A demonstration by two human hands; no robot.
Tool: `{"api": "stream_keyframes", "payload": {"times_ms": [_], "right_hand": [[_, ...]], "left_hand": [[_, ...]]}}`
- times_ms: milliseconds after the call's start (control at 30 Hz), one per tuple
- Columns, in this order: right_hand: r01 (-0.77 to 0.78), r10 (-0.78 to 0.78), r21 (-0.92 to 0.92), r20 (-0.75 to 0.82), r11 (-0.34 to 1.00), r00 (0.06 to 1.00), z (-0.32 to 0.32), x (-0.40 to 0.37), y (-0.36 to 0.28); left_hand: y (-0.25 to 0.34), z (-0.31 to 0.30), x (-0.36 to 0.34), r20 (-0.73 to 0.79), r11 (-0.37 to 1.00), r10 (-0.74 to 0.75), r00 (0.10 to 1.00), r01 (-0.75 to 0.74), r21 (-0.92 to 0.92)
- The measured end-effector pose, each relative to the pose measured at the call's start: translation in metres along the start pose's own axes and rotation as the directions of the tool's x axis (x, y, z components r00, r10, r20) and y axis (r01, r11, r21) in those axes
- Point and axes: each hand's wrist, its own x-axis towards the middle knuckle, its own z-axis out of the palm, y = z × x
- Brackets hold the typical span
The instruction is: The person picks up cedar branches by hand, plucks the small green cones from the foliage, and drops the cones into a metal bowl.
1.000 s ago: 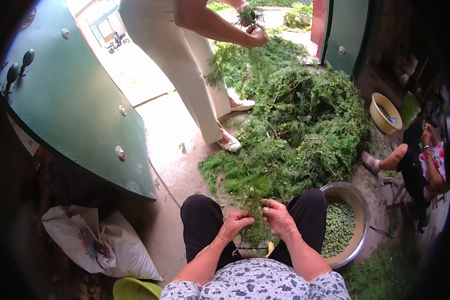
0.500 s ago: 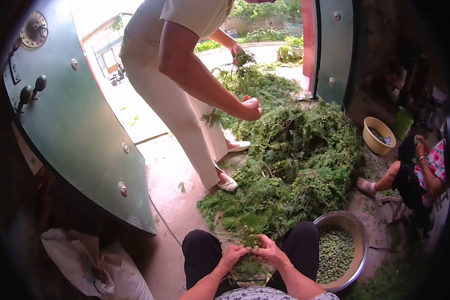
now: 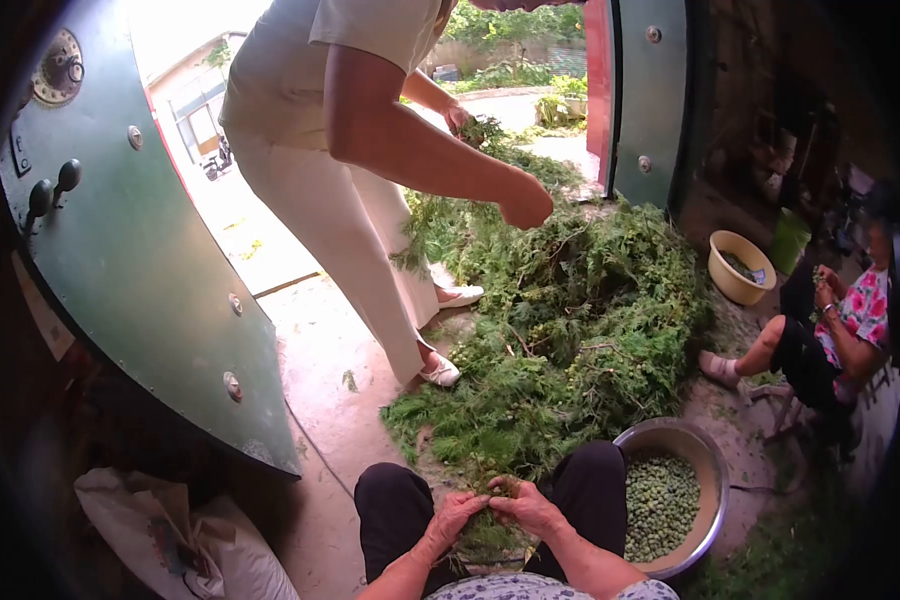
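Note:
My left hand (image 3: 458, 514) is closed, its fingertips pinching a green evergreen sprig (image 3: 492, 540) over my lap. Close beside it, my right hand (image 3: 528, 507) is also closed, thumb and fingers on the same sprig. The fingertips of both hands nearly meet, and feathery foliage shows above and below them. By my right knee stands a wide metal basin (image 3: 712, 465) holding many small round green cones (image 3: 660, 508). In front of my knees spreads a big heap of evergreen branches (image 3: 580, 340), some bearing similar cones.
A person in light clothing (image 3: 320, 190) bends over the heap, branches in hand. At right, a seated person (image 3: 838, 330) handles a sprig near a yellow basin (image 3: 740, 285). A green door (image 3: 160, 260) stands at left, above a white sack (image 3: 185, 540). A cable (image 3: 315, 445) crosses the floor.
The standing person's nearer hand has moved right over the heap. My hands stay together at the sprig, with slight finger shifts. The whole view has shifted a little.

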Motion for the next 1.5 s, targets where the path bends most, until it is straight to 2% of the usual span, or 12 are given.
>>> {"api": "stream_keyframes", "payload": {"times_ms": [100,167,367,567,667,733,833,900,933,1133,1333,1500], "right_hand": [[0.011,-0.020,-0.104,-0.089,0.995,0.996,0.005,0.000,0.005],[0.027,-0.042,-0.102,-0.148,0.994,0.988,0.011,-0.001,0.009],[0.059,-0.156,-0.310,-0.298,0.949,0.942,0.011,-0.001,0.024],[0.052,-0.164,-0.304,-0.357,0.951,0.920,0.019,-0.001,0.008],[0.026,-0.183,-0.345,-0.431,0.938,0.883,0.018,-0.002,0.017],[0.088,-0.322,-0.500,-0.404,0.862,0.856,0.016,-0.003,0.019],[0.047,-0.183,-0.349,-0.367,0.936,0.912,0.020,-0.007,0.008],[-0.038,0.025,-0.049,-0.250,0.998,0.968,0.010,-0.006,0.004],[-0.034,0.030,-0.015,-0.234,0.999,0.972,0.008,-0.005,0.004],[-0.072,0.058,-0.103,-0.139,0.992,0.989,0.013,-0.006,-0.001],[-0.139,0.155,0.147,-0.105,0.979,0.982,0.002,-0.006,0.008],[0.075,-0.050,0.411,-0.070,0.909,0.996,-0.009,-0.021,-0.009]], "left_hand": [[0.003,0.003,-0.002,-0.048,0.996,0.058,0.997,-0.055,0.064],[0.008,0.003,-0.005,-0.084,0.857,0.235,0.968,-0.166,0.487],[0.001,0.003,0.001,-0.011,0.648,0.439,0.899,-0.308,0.696],[-0.009,0.010,0.003,-0.136,0.723,0.478,0.868,-0.301,0.622],[-0.016,0.005,0.007,0.263,0.005,0.731,0.629,-0.390,0.921],[-0.013,0.005,0.006,0.320,-0.121,0.733,0.600,-0.348,0.930],[-0.011,0.006,0.005,0.244,0.010,0.740,0.627,-0.372,0.928],[0.000,0.008,0.000,-0.190,0.725,0.489,0.852,-0.275,0.632],[0.011,0.015,-0.005,-0.265,0.880,0.333,0.905,-0.197,0.432],[-0.008,0.002,0.006,-0.250,0.812,0.460,0.852,-0.289,0.508],[-0.005,0.011,0.003,-0.261,0.831,0.456,0.851,-0.301,0.468],[0.004,-0.007,0.005,-0.436,0.956,0.286,0.853,-0.283,0.074]]}}
